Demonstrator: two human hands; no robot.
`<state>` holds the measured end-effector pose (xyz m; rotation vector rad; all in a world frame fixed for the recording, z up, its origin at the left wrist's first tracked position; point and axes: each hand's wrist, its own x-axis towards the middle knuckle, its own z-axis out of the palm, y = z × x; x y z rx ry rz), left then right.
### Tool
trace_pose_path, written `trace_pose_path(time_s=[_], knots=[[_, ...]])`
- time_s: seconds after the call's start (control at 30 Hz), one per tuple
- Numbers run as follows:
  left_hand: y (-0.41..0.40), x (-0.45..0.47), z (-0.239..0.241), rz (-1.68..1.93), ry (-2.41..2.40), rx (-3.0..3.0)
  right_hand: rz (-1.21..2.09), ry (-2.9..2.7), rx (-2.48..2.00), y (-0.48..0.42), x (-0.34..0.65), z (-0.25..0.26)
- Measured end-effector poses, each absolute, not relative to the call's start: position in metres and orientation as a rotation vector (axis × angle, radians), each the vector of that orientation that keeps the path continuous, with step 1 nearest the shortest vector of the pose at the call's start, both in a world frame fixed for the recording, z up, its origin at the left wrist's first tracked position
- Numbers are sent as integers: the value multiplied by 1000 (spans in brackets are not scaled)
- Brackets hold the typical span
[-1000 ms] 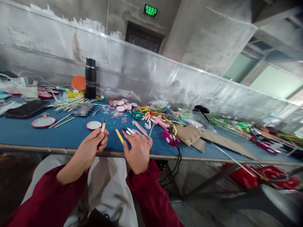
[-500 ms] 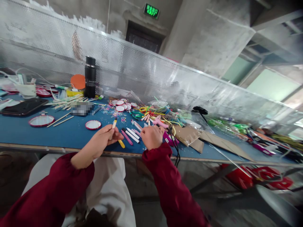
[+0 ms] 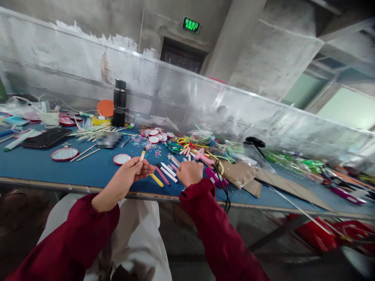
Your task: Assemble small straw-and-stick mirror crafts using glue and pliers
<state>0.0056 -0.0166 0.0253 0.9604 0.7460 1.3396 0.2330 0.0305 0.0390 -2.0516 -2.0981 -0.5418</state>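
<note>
My left hand (image 3: pixel 135 170) pinches a short pale stick (image 3: pixel 142 155) upright; its upper end has a yellow band and a dark tip. Below these fingers lies a yellow marker (image 3: pixel 157 180) on the blue tabletop. My right hand (image 3: pixel 190 171) is curled closed at the right of the markers, and what it grips is hidden. Between the hands rest a pink-purple marker (image 3: pixel 163 175) and white markers (image 3: pixel 169 171) side by side. A pink glue gun (image 3: pixel 204 156) lies just beyond my right hand. Left of the stick sits a round red-rimmed white disc (image 3: pixel 121 159).
A black bottle (image 3: pixel 119 103) stands by the perforated metal screen (image 3: pixel 175 89). Wooden sticks (image 3: pixel 90 132), a dark phone (image 3: pixel 47 138) and a white cup (image 3: pixel 49 118) are at left. Tangled cords, cardboard (image 3: pixel 287 185) and a purple box (image 3: pixel 216 176) with a black strap lie at right.
The view has shifted, so the table things appear lower and farther right. My left hand still holds the stick, and my right hand stays closed beside the markers.
</note>
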Motion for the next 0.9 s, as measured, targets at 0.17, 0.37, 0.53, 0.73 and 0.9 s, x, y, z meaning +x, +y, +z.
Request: trace_pose_path(time_s=[0.17, 0.37, 0.53, 0.73, 0.9], knots=[[-15, 0, 26, 1439, 882, 1073, -555, -1872, -1896, 18, 239, 57], [-17, -4, 25, 1537, 926, 1237, -92, -1724, -1244, -9, 237, 78], [-22, -3, 22, 1469, 975, 1262, 501, -1477, -761, -45, 192, 48], [-18, -10, 17, 1421, 933, 1406, 849, -1410, -396, -45, 136, 12], [-10, -16, 8, 1334, 1032, 1594, 562, -1267, -582, -25, 122, 3]])
